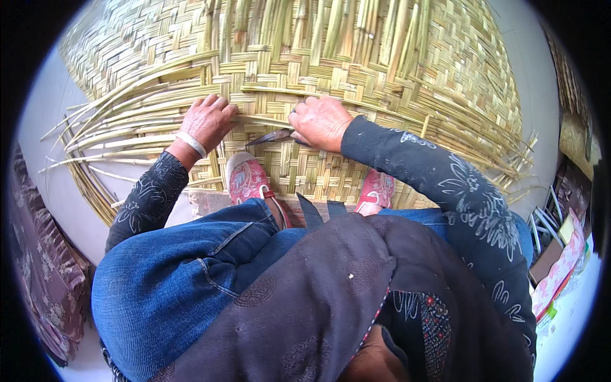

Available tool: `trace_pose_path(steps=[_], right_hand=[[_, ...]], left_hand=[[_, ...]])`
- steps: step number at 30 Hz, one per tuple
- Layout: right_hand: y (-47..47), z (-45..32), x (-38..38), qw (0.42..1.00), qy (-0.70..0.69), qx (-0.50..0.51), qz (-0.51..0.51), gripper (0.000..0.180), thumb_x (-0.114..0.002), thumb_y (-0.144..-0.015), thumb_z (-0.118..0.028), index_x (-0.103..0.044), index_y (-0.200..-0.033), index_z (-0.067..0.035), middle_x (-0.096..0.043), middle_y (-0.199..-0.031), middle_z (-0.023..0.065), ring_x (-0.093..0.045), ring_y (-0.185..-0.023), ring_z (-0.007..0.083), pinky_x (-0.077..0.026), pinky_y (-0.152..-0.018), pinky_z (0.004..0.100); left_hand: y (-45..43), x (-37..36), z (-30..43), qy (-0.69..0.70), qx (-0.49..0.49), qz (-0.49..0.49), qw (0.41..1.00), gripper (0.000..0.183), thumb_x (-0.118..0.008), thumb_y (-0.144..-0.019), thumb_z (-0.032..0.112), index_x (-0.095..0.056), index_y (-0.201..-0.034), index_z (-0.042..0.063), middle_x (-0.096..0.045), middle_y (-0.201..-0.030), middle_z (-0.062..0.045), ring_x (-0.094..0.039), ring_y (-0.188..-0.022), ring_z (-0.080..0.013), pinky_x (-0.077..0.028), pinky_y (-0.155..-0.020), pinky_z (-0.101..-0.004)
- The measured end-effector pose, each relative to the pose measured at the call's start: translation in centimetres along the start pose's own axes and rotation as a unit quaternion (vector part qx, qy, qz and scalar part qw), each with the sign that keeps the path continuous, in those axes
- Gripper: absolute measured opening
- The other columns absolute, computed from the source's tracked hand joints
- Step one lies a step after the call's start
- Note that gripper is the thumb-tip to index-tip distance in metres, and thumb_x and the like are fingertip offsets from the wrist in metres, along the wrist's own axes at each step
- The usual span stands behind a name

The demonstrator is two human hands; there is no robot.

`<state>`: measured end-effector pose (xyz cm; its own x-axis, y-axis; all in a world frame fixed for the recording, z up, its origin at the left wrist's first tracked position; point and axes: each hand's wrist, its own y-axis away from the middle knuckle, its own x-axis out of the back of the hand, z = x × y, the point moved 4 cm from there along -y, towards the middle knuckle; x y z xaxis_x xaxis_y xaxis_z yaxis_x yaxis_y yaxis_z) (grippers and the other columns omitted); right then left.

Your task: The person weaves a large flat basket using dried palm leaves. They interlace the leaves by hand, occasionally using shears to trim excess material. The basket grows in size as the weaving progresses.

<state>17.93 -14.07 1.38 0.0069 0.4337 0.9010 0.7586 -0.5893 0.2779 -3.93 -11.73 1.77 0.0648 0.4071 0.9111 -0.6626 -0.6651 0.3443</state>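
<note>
A large woven mat of split reed strips (305, 184) spreads before me and under my pink patterned shoes (248, 179). My left hand (206, 122) has its fingers curled on a pale reed strip (260, 121) at the mat's left part. My right hand (321, 122) is closed around a pair of scissors (271, 137), whose dark pointed blades face left, just below that strip. Another long strip (367, 104) runs across the weave above my right hand. Whether my right fingers also touch a strip is hidden.
Loose strip ends (110, 143) fan out past the mat's left side, and more ends (520, 153) stick out at right. Several upright strips (317, 33) lie at the far side. A dark patterned cloth (43, 267) hangs at left; boxes (549, 258) and pink cloth stand at right.
</note>
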Motion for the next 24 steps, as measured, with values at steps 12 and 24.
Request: trace_pose_path(steps=[12,24], right_hand=[[-2.1,4.4,5.9,0.974,-0.095,-0.164,0.124,0.006,-0.058,-0.087,-0.016,-0.056,-0.086,-0.010,-0.063,-0.079,0.0087,-0.066,-0.068,0.0226,-0.056,-0.056,0.0369],[-1.1,10.4,10.9,0.972,0.022,-0.207,0.108,0.015,-0.050,-0.088,-0.005,-0.063,-0.089,-0.013,-0.059,-0.067,0.0036,-0.061,-0.059,0.0179,-0.052,-0.051,0.0365]], left_hand=[[-0.6,5.1,-5.8,0.029,0.099,0.231,0.968,0.014,-0.063,-0.090,0.015,-0.060,-0.102,0.008,-0.066,-0.091,-0.011,-0.064,-0.083,-0.0312,-0.051,-0.071,-0.0390],[-4.9,8.0,-7.3,0.230,0.193,0.164,0.940,0.022,-0.062,-0.095,0.023,-0.068,-0.097,0.002,-0.068,-0.083,-0.008,-0.061,-0.075,-0.0123,-0.048,-0.070,-0.0274]])
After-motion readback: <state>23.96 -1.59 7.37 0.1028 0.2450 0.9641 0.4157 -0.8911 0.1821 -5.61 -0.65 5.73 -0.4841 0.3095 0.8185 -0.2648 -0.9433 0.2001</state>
